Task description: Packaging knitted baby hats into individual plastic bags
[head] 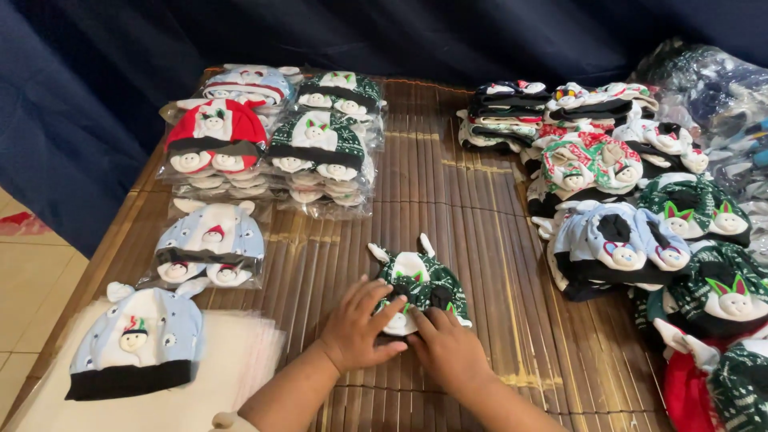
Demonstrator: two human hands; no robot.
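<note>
- The big heap of loose hats (640, 208) on my right leaned every way, and I thought it could slide down onto my work spot, because nothing held it up.
- The bagged hats (276, 132) stood in tall stacks at the far left of the bamboo mat (472, 264). The clear bags looked slippery, so I guessed a bump could tip them.
- The pale blue hat (138, 340) lay on a flat pile of empty clear bags (232, 360) near the table edge. I feared a nudge could push them off.
- One more bagged blue hat (210, 244) lay just behind it.
- My left hand (358, 326) and right hand (448, 346) pressed flat on the small green hat (420, 286) in the middle of the mat, fingers spread, not closed around it. I thought it might bunch up or come out crooked if my hands slipped.
- I saw no labels or signs that I could make out.
</note>
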